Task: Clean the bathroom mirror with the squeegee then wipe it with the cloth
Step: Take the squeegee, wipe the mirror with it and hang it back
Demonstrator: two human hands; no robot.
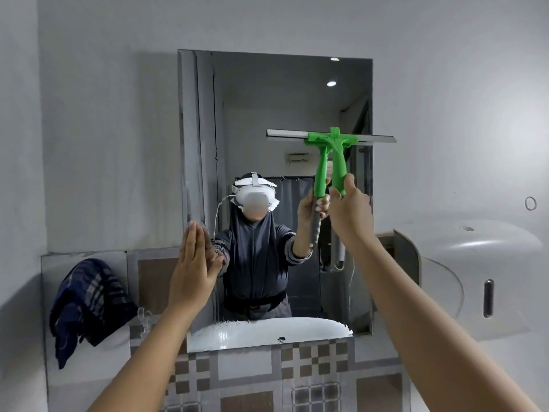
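Note:
A rectangular mirror (267, 93) hangs on the grey wall straight ahead. My right hand (352, 209) grips the green handle of a squeegee (338, 162), whose metal blade lies level against the glass on the mirror's right side, about mid-height. My left hand (193, 266) is flat with fingers together, its palm pressed on the mirror's lower left edge. A dark blue checked cloth (86, 301) hangs at the left, below and beside the mirror. The glass reflects a person wearing a white headset.
A white paper dispenser (475, 278) is mounted on the wall at the right. Patterned brown and grey tiles (297, 376) run below the mirror. A small round hook ring (530, 203) sits on the far right wall.

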